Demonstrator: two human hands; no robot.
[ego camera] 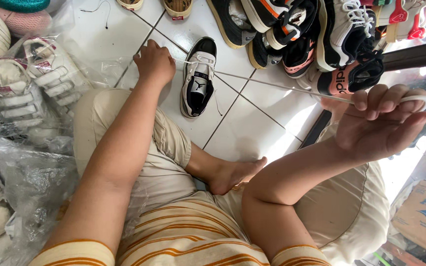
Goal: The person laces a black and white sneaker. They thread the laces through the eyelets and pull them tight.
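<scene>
1. Several clear plastic bags (30, 162) lie heaped at my far left; the one highest up holds a pair of white strap sneakers (28, 83), and what the lower bags hold I cannot make out.
2. Just right of them my left hand (155, 63) is stretched out over the white tiled floor (252, 123), fingers curled shut on the near end of a white shoelace (282, 87).
3. Touching that hand's right side is a black-and-white sneaker (198, 79), lying alone on the tiles, toe pointing away from me, with the lace threaded into its eyelets.
4. From there the lace runs taut and slightly downward to my right hand (380, 123), raised and clenched, the lace looped over my index finger.
5. Behind the sneaker a pile of mixed shoes (316, 39) crowds the top edge; bare tiles remain between the sneaker and my foot (232, 175).
6. At far right a cardboard box (425, 219) sits low; its contents are hidden.
</scene>
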